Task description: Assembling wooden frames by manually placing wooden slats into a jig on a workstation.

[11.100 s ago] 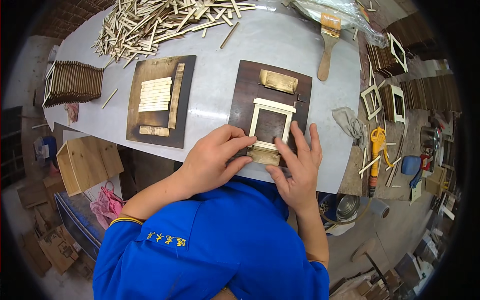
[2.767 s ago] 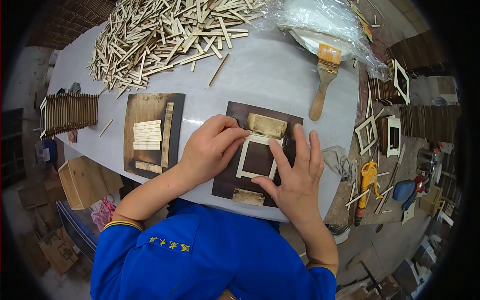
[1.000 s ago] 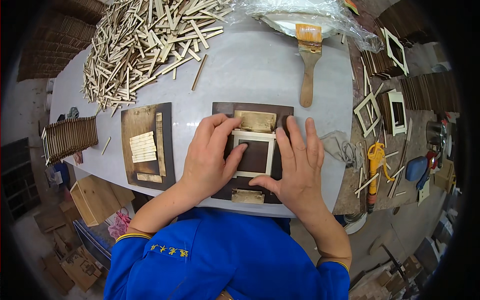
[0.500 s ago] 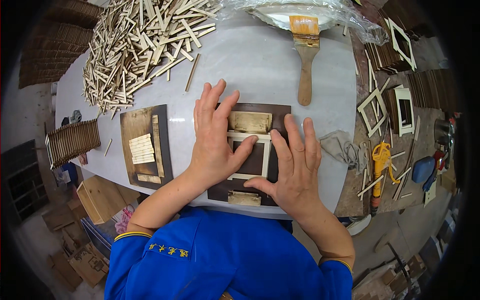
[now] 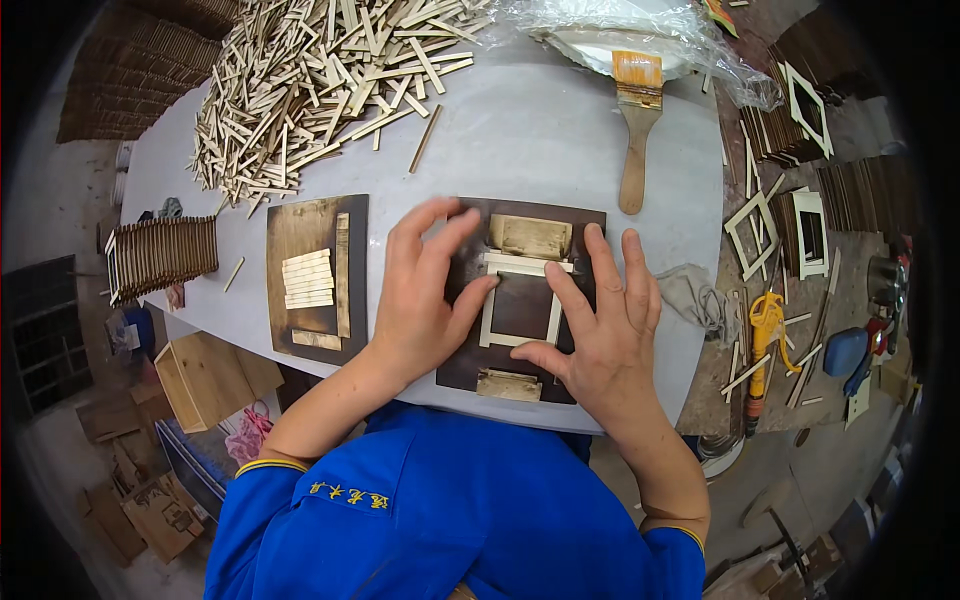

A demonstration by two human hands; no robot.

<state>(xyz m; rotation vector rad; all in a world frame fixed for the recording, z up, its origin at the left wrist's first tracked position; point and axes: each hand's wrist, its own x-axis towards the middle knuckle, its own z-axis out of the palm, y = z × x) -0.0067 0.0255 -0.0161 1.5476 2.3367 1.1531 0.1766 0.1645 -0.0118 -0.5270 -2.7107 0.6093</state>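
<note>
A small pale wooden frame [image 5: 555,318] lies on a dark board [image 5: 455,365] in front of me. Wooden blocks are fixed along the board: an upper block [image 5: 530,237] and a lower block [image 5: 509,385]. My right hand [image 5: 608,345] is open, its index fingertip at the frame's upper right corner and its thumb by the bottom bar. On the other side, my left hand [image 5: 422,300] is open with fingers apart and slightly blurred. Its thumb tip is close to the frame's left bar; whether they touch I cannot tell.
Left of me, a second board [image 5: 290,235] bears several short pale strips [image 5: 308,280]. Beyond lie a heap of wooden strips [image 5: 300,110] and a row of stacked frames [image 5: 165,258]. A flat brush [image 5: 637,140], a grey rag [image 5: 697,300] and a yellow air gun [image 5: 767,330] are to the right.
The whole view has shifted, so the table's things appear further right. My left hand has drawn left, away from the frame's upper left; my right hand stays over its right side.
</note>
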